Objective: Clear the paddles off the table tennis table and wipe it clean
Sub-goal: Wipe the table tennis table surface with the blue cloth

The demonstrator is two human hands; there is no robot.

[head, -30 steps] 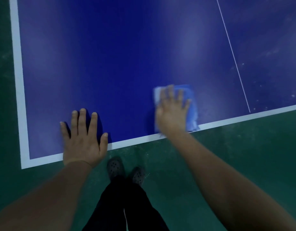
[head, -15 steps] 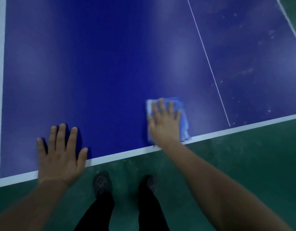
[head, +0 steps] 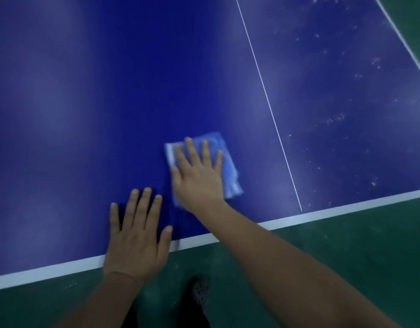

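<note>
Since half a second ago, both hands are sitting much closer together: the left hand (head: pixel 136 235) is now lying just beside the right wrist, where earlier a wide stretch of blue separated them, and only one shoe is showing below instead of two.

Nearest the camera, a dark perforated clog shoe (head: pixel 199 291) is standing on the dull green floor (head: pixel 346 268). Above it, the white painted end line (head: pixel 299 218) of the deep blue table tennis table (head: pixel 86 114) is running across the view, rising toward the right.

The left hand is lying flat across that end line, palm down, fingers straight and slightly spread, pointing away from the person and holding nothing.

Just beyond it, the right hand (head: pixel 198 176) is pressing flat, fingers straight and fanned, on the folded light blue wiping cloth (head: pixel 228 166). That cloth is lying on the table a little inside the end line, left of the thin white centre line (head: pixel 268 100). Its long axis is running away from the person and leaning slightly left at the far end, roughly parallel to the centre line; its paler edge is showing left of the fingers.

Farther off, right of the centre line, pale dusty specks (head: pixel 334 119) are dotting the blue surface, and the white side line (head: pixel 407 48) is slanting across the top right corner.
</note>
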